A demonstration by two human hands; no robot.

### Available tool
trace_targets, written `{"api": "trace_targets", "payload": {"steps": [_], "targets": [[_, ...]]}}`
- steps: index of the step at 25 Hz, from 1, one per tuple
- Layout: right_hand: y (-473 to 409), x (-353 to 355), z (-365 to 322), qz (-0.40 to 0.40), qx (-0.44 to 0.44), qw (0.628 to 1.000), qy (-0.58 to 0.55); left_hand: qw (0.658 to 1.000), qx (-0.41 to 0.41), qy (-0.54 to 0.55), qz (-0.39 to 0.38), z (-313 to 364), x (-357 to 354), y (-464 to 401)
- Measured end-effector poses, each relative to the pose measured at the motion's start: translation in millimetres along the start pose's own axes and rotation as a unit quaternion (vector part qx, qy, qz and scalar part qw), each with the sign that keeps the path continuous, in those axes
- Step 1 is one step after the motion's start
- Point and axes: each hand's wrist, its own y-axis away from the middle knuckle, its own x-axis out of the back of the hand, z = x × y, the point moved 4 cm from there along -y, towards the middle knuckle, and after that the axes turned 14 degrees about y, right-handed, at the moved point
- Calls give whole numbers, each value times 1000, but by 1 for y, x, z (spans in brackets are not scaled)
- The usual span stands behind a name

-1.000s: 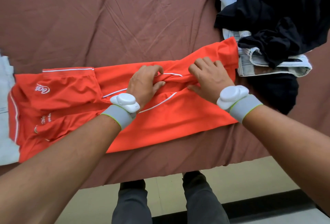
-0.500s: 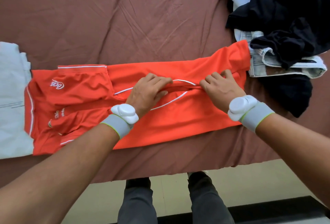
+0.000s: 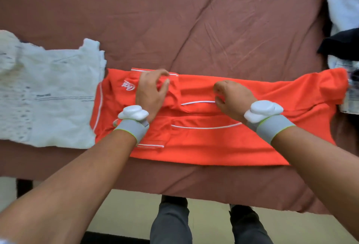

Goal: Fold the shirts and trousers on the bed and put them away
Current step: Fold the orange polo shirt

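- The orange shirt (image 3: 223, 142) lay flat on the bed (image 3: 174, 20), its long axis running from the left hand's side across to the right hand's side, with both long edges already turned in toward the middle.
- The left hand (image 3: 150, 96) rested on the collar end, fingers and thumb curled round a bunched ridge of orange cloth near the white-piped sleeve.
- The right hand (image 3: 231, 99) sat near the shirt's middle, fingers curled under toward the cloth by a white piping line; whether it actually pinched fabric could not be told.
- The hem end stretched well beyond the right hand, so that hand was the nearer one to it; a crosswise fold would likely bring that end over toward the left hand.
- A pale folded garment (image 3: 48, 96) lay just outside the left hand, touching the shirt's collar end.
- A heap of dark and light clothes (image 3: 342, 49) lay beyond the right hand, at the shirt's hem end, apparently not yet folded.
- No drawer, basket or other container was in view.
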Motion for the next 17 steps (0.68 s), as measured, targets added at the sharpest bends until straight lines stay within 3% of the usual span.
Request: {"api": "trace_targets", "payload": {"steps": [3,5,7,13,17], "targets": [[-44,-22,-47,-53,-110,981,-150,964,185,25,188,-58,72,-7],[-66,-31,-72,-39,-195,955,-220,918,323,51,225,-93,96,-7],[-78,-35,-80,-17,-246,925,-288,897,389,46,206,-104,101,-9],[-98,-45,-92,-25,-291,893,-342,916,388,65,75,-117,104,-28],[-105,-28,-94,54,-252,875,-410,878,401,217,142,-131,105,-52]]}}
